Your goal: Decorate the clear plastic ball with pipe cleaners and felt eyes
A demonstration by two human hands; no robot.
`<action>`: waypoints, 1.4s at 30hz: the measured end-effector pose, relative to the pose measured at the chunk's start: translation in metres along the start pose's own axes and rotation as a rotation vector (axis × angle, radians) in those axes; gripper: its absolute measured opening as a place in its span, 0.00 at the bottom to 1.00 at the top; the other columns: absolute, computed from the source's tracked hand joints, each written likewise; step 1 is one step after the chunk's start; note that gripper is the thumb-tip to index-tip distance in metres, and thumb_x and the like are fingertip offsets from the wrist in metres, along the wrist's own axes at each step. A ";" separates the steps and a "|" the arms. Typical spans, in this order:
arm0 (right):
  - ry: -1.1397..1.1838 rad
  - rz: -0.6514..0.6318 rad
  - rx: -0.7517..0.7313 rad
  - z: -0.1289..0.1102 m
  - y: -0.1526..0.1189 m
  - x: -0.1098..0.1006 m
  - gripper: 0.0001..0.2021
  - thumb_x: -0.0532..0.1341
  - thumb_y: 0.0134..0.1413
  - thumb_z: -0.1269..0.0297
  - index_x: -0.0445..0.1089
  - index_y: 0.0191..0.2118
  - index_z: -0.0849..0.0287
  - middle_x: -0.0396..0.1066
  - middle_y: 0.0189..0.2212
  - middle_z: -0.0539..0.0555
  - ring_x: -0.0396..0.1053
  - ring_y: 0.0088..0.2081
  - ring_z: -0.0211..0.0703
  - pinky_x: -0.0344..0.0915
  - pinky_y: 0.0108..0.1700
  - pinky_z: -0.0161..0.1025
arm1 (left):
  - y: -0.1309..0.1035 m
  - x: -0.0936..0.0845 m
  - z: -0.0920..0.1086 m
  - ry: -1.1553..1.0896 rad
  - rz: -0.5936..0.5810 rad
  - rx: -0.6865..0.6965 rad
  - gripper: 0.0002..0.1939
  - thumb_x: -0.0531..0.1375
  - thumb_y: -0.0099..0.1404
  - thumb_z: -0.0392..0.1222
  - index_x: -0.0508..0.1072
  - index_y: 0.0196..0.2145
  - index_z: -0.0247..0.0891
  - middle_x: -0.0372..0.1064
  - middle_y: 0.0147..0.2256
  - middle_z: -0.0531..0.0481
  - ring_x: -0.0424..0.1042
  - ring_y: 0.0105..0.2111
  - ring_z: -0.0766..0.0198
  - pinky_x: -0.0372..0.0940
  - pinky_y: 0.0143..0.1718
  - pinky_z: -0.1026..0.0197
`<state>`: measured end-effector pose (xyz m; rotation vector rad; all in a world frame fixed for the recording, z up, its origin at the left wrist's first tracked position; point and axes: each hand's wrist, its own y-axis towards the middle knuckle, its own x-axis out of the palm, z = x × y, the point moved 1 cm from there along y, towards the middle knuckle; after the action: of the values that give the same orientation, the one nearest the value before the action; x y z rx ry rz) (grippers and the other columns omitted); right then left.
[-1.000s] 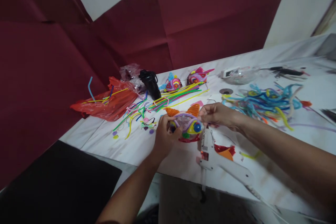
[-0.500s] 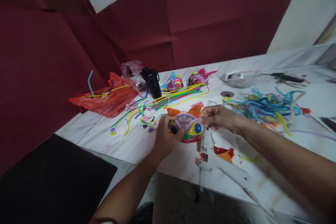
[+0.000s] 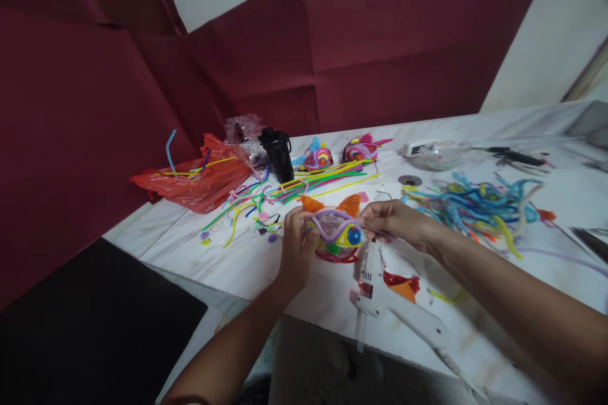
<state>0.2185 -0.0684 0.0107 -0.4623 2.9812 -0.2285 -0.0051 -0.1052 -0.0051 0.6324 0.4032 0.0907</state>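
A cat-face craft [image 3: 335, 223] of coloured pipe cleaners on a clear plastic base is tilted up above the table. It has orange ears, a blue eye in yellow, a green nose and a red mouth line. My left hand [image 3: 299, 250] is closed around its left side, covering the other eye. At its right edge my right hand [image 3: 392, 218] pinches what looks like the end of the purple pipe cleaner; the fingertips partly hide it. Just below that hand lies a white hot glue gun [image 3: 377, 285], a clear glue stick poking from its back.
Loose pipe cleaners [image 3: 332, 177] lie behind the craft, and a blue bundle of pipe cleaners [image 3: 475, 202] to the right. A black bottle [image 3: 278, 155], a red plastic bag [image 3: 199, 177] and two finished-looking crafts [image 3: 361, 149] stand at the back. Red and orange scraps [image 3: 403, 286] sit beside the glue gun.
The view has shifted slightly. The left thumb has drawn back from the front of the craft towards its left edge. Both hands stay on the craft.
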 end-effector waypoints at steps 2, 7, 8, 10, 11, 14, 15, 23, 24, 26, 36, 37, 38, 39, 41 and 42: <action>0.000 -0.005 0.004 -0.001 0.000 0.001 0.19 0.74 0.31 0.50 0.69 0.24 0.58 0.70 0.16 0.46 0.57 0.17 0.29 0.52 0.20 0.31 | 0.000 0.000 0.003 0.076 0.001 0.009 0.09 0.54 0.67 0.43 0.67 0.44 0.41 0.66 0.46 0.45 0.68 0.49 0.58 0.64 0.54 0.52; 0.009 0.012 0.009 -0.004 -0.001 0.003 0.16 0.73 0.33 0.55 0.69 0.24 0.58 0.70 0.15 0.47 0.56 0.16 0.29 0.51 0.19 0.31 | 0.001 0.003 0.006 0.341 0.061 0.132 0.09 0.56 0.67 0.43 0.69 0.44 0.40 0.66 0.46 0.43 0.68 0.49 0.55 0.65 0.53 0.49; 0.013 0.019 0.007 -0.005 0.000 0.004 0.16 0.73 0.34 0.56 0.69 0.24 0.59 0.70 0.15 0.47 0.56 0.16 0.29 0.50 0.19 0.31 | 0.002 0.003 0.006 0.399 0.099 0.171 0.10 0.57 0.66 0.43 0.70 0.45 0.39 0.64 0.48 0.42 0.67 0.51 0.54 0.65 0.54 0.48; 0.019 0.031 0.005 -0.005 0.001 0.005 0.14 0.71 0.35 0.58 0.69 0.24 0.59 0.70 0.14 0.48 0.56 0.15 0.29 0.49 0.19 0.31 | 0.004 0.002 0.006 0.500 0.170 0.249 0.11 0.59 0.65 0.43 0.71 0.45 0.39 0.62 0.50 0.40 0.66 0.51 0.52 0.66 0.53 0.46; 0.020 0.035 0.004 -0.005 0.002 0.006 0.13 0.71 0.35 0.59 0.68 0.23 0.59 0.69 0.14 0.48 0.56 0.15 0.29 0.48 0.18 0.31 | 0.004 0.001 0.006 0.538 0.213 0.292 0.11 0.59 0.65 0.42 0.72 0.45 0.39 0.61 0.50 0.41 0.67 0.50 0.52 0.67 0.51 0.46; 0.015 0.038 0.004 -0.006 0.006 0.008 0.12 0.69 0.36 0.60 0.67 0.21 0.58 0.69 0.13 0.48 0.56 0.14 0.30 0.49 0.18 0.31 | 0.008 -0.002 0.007 0.626 0.299 0.419 0.12 0.62 0.63 0.42 0.74 0.45 0.42 0.62 0.47 0.42 0.68 0.45 0.53 0.70 0.43 0.49; 0.010 0.040 0.006 -0.006 0.008 0.009 0.11 0.69 0.37 0.61 0.67 0.21 0.58 0.68 0.13 0.47 0.56 0.14 0.30 0.49 0.17 0.31 | 0.009 -0.003 0.007 0.632 0.279 0.465 0.11 0.61 0.63 0.41 0.74 0.45 0.44 0.63 0.46 0.44 0.69 0.42 0.55 0.71 0.41 0.50; -0.071 0.014 0.074 -0.005 0.016 0.011 0.10 0.64 0.61 0.62 0.68 0.31 0.62 0.67 0.22 0.43 0.61 0.19 0.29 0.60 0.21 0.29 | 0.023 -0.003 0.018 0.579 -0.170 0.504 0.23 0.54 0.65 0.32 0.77 0.49 0.58 0.75 0.38 0.46 0.75 0.36 0.56 0.76 0.34 0.52; -0.078 0.009 0.082 -0.005 0.016 0.011 0.10 0.63 0.62 0.61 0.69 0.32 0.62 0.67 0.24 0.43 0.62 0.21 0.29 0.62 0.22 0.29 | 0.023 -0.002 0.021 0.584 -0.181 0.505 0.24 0.54 0.64 0.32 0.77 0.49 0.59 0.75 0.38 0.45 0.75 0.36 0.55 0.76 0.34 0.51; -0.080 0.002 0.087 -0.004 0.016 0.010 0.10 0.62 0.63 0.60 0.69 0.33 0.61 0.68 0.25 0.44 0.64 0.22 0.29 0.63 0.23 0.30 | 0.020 0.001 0.027 0.601 -0.153 0.528 0.25 0.53 0.63 0.31 0.77 0.49 0.56 0.75 0.39 0.44 0.75 0.36 0.54 0.76 0.34 0.49; 0.024 0.025 0.041 -0.004 0.015 0.010 0.12 0.71 0.41 0.67 0.67 0.20 0.56 0.69 0.15 0.44 0.65 0.19 0.33 0.54 0.19 0.30 | 0.001 0.015 0.024 0.772 0.033 0.683 0.21 0.57 0.62 0.39 0.75 0.52 0.46 0.71 0.45 0.40 0.73 0.42 0.48 0.74 0.39 0.46; 0.023 0.024 0.043 -0.004 0.015 0.010 0.11 0.71 0.41 0.67 0.67 0.21 0.57 0.69 0.16 0.44 0.65 0.19 0.32 0.54 0.20 0.30 | 0.001 0.015 0.023 0.768 0.034 0.680 0.21 0.58 0.62 0.39 0.75 0.53 0.46 0.71 0.45 0.40 0.73 0.42 0.47 0.74 0.39 0.46; 0.017 0.022 0.046 -0.003 0.015 0.010 0.11 0.71 0.43 0.67 0.68 0.21 0.57 0.69 0.16 0.44 0.64 0.19 0.32 0.54 0.20 0.30 | 0.001 0.015 0.022 0.763 0.038 0.675 0.22 0.58 0.61 0.39 0.75 0.53 0.47 0.72 0.45 0.41 0.73 0.42 0.47 0.74 0.39 0.46; 0.008 0.017 0.050 -0.003 0.015 0.010 0.11 0.70 0.47 0.66 0.68 0.23 0.58 0.69 0.17 0.43 0.64 0.19 0.31 0.55 0.20 0.30 | 0.001 0.016 0.021 0.758 0.043 0.675 0.22 0.58 0.61 0.39 0.75 0.53 0.47 0.72 0.45 0.41 0.73 0.42 0.47 0.73 0.39 0.46; -0.017 0.000 0.062 -0.003 0.015 0.009 0.11 0.67 0.55 0.64 0.68 0.26 0.60 0.68 0.19 0.43 0.63 0.19 0.30 0.57 0.20 0.29 | 0.001 0.017 0.021 0.758 0.052 0.683 0.21 0.58 0.61 0.40 0.76 0.52 0.46 0.72 0.44 0.40 0.73 0.42 0.47 0.73 0.39 0.46; -0.029 -0.007 0.067 -0.003 0.014 0.009 0.11 0.65 0.58 0.63 0.68 0.27 0.60 0.67 0.20 0.42 0.62 0.20 0.29 0.58 0.21 0.29 | 0.001 0.017 0.021 0.761 0.060 0.690 0.21 0.58 0.61 0.40 0.76 0.52 0.45 0.72 0.44 0.39 0.73 0.41 0.47 0.73 0.39 0.46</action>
<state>0.2051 -0.0574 0.0107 -0.4646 2.9339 -0.3183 0.0188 -0.1129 0.0047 1.2915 1.1779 0.2570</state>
